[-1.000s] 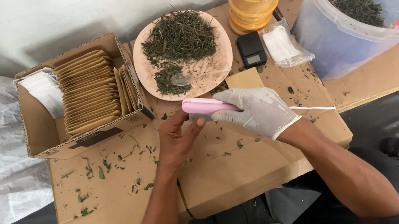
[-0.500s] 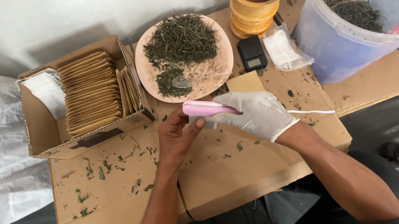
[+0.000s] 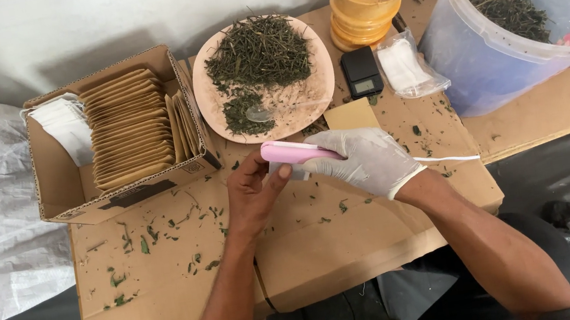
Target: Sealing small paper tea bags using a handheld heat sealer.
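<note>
Fingers (image 3: 344, 157) around pink sealer (image 3: 291, 152), pouch mostly hidden.

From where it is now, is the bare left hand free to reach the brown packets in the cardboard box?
Probably yes. The left hand only touches the tip of the pink sealer. The brown packets stand in the open-topped cardboard box just to its left, with only leaf-strewn cardboard between them.
</note>
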